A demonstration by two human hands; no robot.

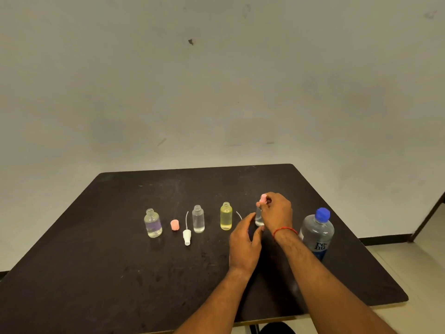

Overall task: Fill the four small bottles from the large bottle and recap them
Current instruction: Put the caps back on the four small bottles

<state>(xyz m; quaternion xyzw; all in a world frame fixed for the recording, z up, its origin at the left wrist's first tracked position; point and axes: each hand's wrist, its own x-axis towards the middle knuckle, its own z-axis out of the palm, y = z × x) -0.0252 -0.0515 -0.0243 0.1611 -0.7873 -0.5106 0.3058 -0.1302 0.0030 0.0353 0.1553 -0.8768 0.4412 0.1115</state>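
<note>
Reading "re-nu" on large bottle [317, 233] | right hand [277, 212] fingers pinch pink cap [264, 198] atop small bottle [259, 219] | left hand [244, 247] fingers loosely curled, touching its base.

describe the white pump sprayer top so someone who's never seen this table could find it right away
On the dark table, look along the row of small bottles to the gap between the leftmost bottle and the clear bottle. The white pump sprayer top lies flat there, its thin tube pointing away from the person. The pink cap beside it is short and has no tube.
</note>
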